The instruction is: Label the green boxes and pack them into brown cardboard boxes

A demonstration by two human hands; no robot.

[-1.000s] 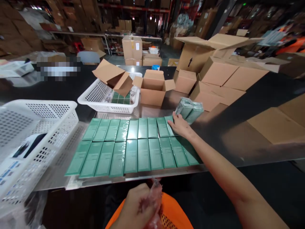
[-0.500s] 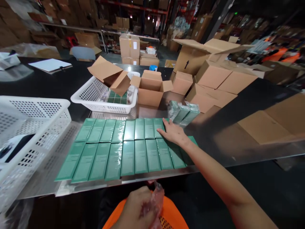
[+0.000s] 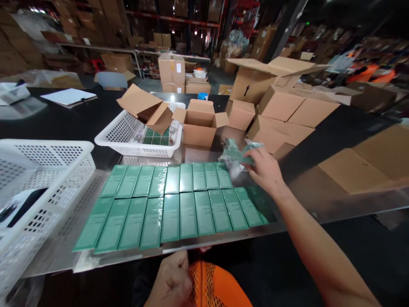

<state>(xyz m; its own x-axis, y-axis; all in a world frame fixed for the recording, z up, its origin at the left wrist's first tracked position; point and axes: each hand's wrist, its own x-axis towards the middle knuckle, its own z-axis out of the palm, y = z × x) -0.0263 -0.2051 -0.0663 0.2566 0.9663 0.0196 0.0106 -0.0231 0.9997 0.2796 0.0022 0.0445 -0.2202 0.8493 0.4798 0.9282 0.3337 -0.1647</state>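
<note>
Two rows of slim green boxes (image 3: 172, 213) lie side by side along the table's front edge, some with shiny film on them. At the right end of the rows, my right hand (image 3: 264, 168) has its thumb and fingers closed on a green box (image 3: 246, 157) in clear plastic wrap. Another wrapped green box (image 3: 230, 147) lies against it on the left, amid crumpled film. Below the table edge, in front of an orange mesh garment (image 3: 207, 285), my left hand (image 3: 174, 277) is curled into a fist; whatever it may hold is hidden.
White perforated baskets stand at the left (image 3: 47, 145) and behind the rows (image 3: 143, 150); the rear one holds green boxes and a tilted carton (image 3: 143, 104). An open carton (image 3: 200, 132) is beside it. Stacked cartons (image 3: 281, 104) fill the back right, and cardboard (image 3: 367, 166) lies far right.
My right hand has moved from the back row to the wrapped boxes and closed on one. A green box now ends the back row. The clear plastic at my left hand no longer shows.
</note>
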